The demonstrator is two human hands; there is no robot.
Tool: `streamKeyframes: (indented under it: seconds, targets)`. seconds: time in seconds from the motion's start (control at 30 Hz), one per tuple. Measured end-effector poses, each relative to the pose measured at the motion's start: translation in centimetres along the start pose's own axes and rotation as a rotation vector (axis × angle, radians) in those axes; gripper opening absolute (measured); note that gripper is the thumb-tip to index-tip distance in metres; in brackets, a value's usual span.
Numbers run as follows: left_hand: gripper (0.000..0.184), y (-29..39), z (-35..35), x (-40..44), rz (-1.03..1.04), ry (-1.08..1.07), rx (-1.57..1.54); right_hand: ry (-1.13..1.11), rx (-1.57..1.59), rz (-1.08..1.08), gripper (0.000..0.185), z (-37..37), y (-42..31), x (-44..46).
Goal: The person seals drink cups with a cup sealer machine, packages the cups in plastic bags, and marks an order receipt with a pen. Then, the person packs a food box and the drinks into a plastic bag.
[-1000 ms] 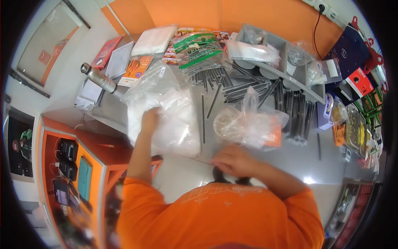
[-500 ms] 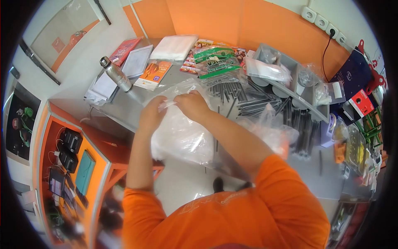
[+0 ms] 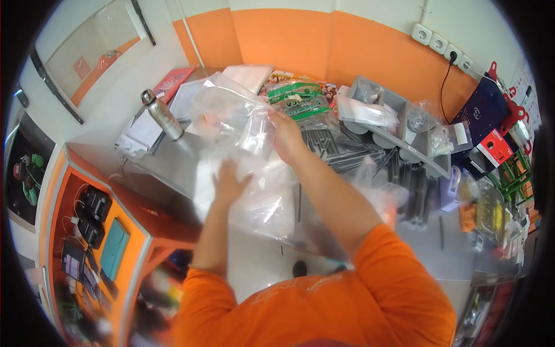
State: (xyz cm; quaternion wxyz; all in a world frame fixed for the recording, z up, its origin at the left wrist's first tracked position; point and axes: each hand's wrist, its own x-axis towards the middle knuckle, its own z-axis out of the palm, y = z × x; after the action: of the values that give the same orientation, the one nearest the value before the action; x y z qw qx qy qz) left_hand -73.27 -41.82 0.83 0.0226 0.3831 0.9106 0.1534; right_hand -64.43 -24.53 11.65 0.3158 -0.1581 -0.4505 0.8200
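Note:
A large clear plastic bag with white contents lies at the front edge of the grey table, its see-through upper part standing up and opened out over the tabletop. My right hand grips the upper right side of this bag, fingers closed on the film. Lower down and to the left, my left hand rests on the bulging white part with its fingers spread. What exactly the white contents are, I cannot make out through the film.
A metal bottle stands at the left beside papers. Behind are green-printed plastic packs. To the right lie black sticks, a grey divided tray, a crumpled clear bag and a purple tape dispenser.
Both hands were together pinching the bag's top. Now my right hand has lifted and opened the upper film, while my left hand has let go and moved down onto the white part.

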Motion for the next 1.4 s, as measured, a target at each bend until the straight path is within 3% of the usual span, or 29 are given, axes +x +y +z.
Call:
streamKeyframes:
  seconds: [0.03,0.07,0.1,0.17,0.2,0.27,0.33,0.37,0.43,0.5,0.57,0.63,0.67,0.7,0.77,0.8,0.83,0.9,0.93,1.0,1.03,1.07,1.13,1.2,1.27,1.33,1.37,1.4]
  targets:
    - [0.078,0.5,-0.1,0.0,0.012,-0.285,0.150,-0.020,0.161,0.012,0.028,-0.1,-0.1,-0.2]
    - [0.075,0.0,0.8,0.3,-0.024,-0.295,0.143,-0.020,0.157,-0.009,0.028,0.3,-1.2,-1.2]
    - [0.072,-0.5,1.4,0.6,-0.086,-0.137,-0.005,0.011,0.313,0.015,0.029,1.2,-3.2,-3.0]
    - [0.067,0.1,0.6,1.1,-0.145,0.219,-0.621,0.039,0.464,0.009,0.030,1.3,-5.6,-5.4]
    - [0.064,1.6,-1.6,1.0,-0.141,0.254,-1.065,-0.015,0.434,0.058,0.031,0.6,-6.2,-6.5]
    - [0.058,5.8,-7.6,-1.5,-0.093,0.044,-1.814,-0.050,0.412,0.105,0.031,-1.0,-5.7,-8.4]
    - [0.053,9.3,-11.6,-4.3,-0.026,-0.223,-2.048,-0.051,0.108,-0.004,0.031,-3.3,-4.0,-9.8]
    - [0.050,10.4,-12.4,-5.3,-0.008,-0.293,-2.068,-0.037,0.108,-0.009,0.031,-3.9,-4.7,-11.4]
    - [0.042,11.2,-12.0,-6.4,0.027,-0.313,-1.933,0.037,-0.286,-0.118,0.032,-5.5,-7.1,-15.1]
    - [0.027,12.0,-11.0,-7.3,0.093,-0.273,-1.649,0.047,-0.193,-0.068,0.034,-8.6,-9.3,-17.8]
    - [0.020,15.3,-10.9,-9.6,0.112,-0.289,-1.610,0.084,-0.086,-0.045,0.037,-11.0,-10.7,-20.9]
    - [0.019,19.1,-10.8,-12.4,0.307,-0.125,-1.126,0.302,-0.331,-0.518,0.048,-13.2,-11.7,-25.0]
    - [0.019,21.9,-11.1,-13.9,0.360,-0.186,-1.128,0.372,-0.340,-0.549,0.048,-14.3,-12.3,-27.3]
    - [0.019,24.7,-11.4,-15.9,0.597,-0.290,-0.984,0.241,-0.537,-0.557,0.053,-15.1,-12.6,-29.8]
    - [0.019,27.7,-9.4,-19.2,0.863,-0.456,-0.830,-0.029,-0.910,-0.487,0.067,-16.5,-12.5,-35.7]
    - [0.024,28.2,-6.4,-19.8,0.294,-0.957,-1.470,0.104,-0.619,0.027,0.067,-17.4,-15.3,-38.6]
    - [0.029,29.7,-4.8,-21.0,0.362,-1.005,-1.450,0.155,-0.618,0.020,0.067,-19.0,-15.5,-41.8]
    - [0.040,33.0,-2.2,-23.9,0.502,-1.098,-1.409,0.030,-0.814,-0.407,0.064,-21.7,-16.5,-47.6]
    - [0.043,35.2,-1.3,-27.0,0.622,-1.064,-1.324,0.091,-0.976,-0.619,0.061,-21.2,-17.0,-50.6]
    - [0.052,40.3,-1.0,-34.1,0.857,-0.993,-1.159,0.232,-0.926,-0.570,0.061,-23.5,-16.0,-55.5]
    - [0.052,42.8,-1.1,-37.3,0.880,-1.024,-1.172,0.338,-0.871,-0.541,0.062,-25.0,-16.2,-58.1]
    - [0.050,45.2,-1.5,-40.3,0.744,-1.310,-1.412,0.413,-0.809,-0.490,0.049,-25.6,-17.8,-61.0]
    - [0.048,48.2,-0.9,-44.5,0.570,-1.625,-1.634,0.475,-0.684,-0.404,0.039,-29.2,-18.6,-67.1]
    - [0.049,49.0,1.6,-45.1,0.898,-1.730,-1.490,0.533,-0.520,-0.322,0.029,-31.0,-19.4,-73.0]
    - [0.043,50.3,5.0,-43.8,1.005,-1.549,-1.541,0.964,-0.379,-0.155,0.014,-31.5,-22.2,-78.0]
    - [0.035,54.3,5.9,-41.6,0.651,-1.078,-1.183,0.997,-0.168,-0.181,0.014,-33.7,-23.1,-82.0]
    - [0.035,54.9,8.5,-40.2,0.755,-0.591,-1.058,0.975,-0.002,-0.129,0.017,-34.7,-23.0,-83.6]
    - [0.034,55.9,8.9,-40.7,0.824,-0.103,-0.897,0.979,0.073,-0.272,0.022,-34.5,-22.7,-83.9]
